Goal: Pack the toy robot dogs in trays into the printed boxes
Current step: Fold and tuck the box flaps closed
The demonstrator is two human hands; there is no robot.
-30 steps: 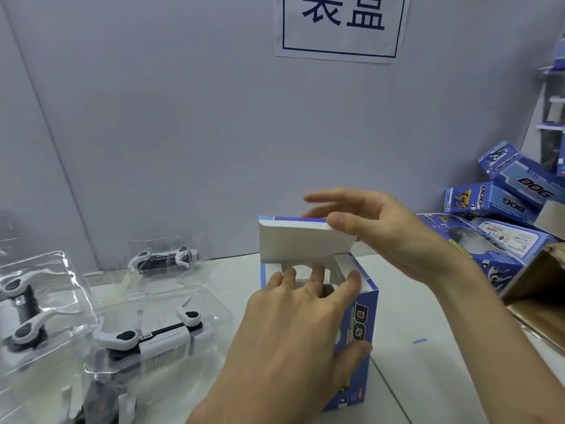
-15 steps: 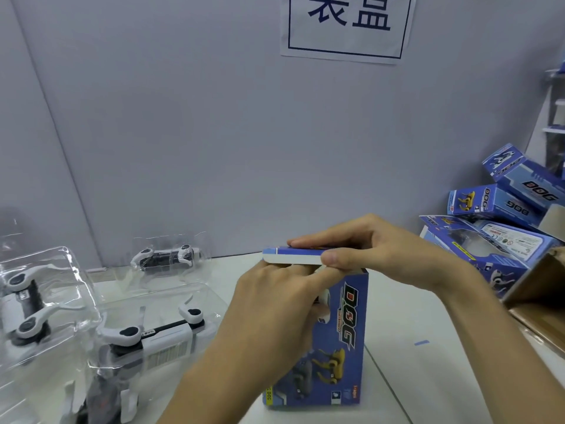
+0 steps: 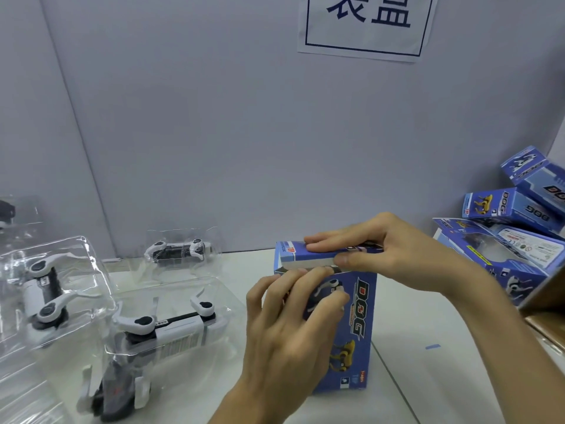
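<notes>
printed box [image 3: 357, 316] front: part hidden by left hand [image 3: 290, 325] | wall sign [image 3: 367, 29]: top cut off

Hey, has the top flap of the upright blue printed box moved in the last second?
Yes. The blue cardboard flap swung down from upright to nearly flat over the standing blue printed box.
</notes>
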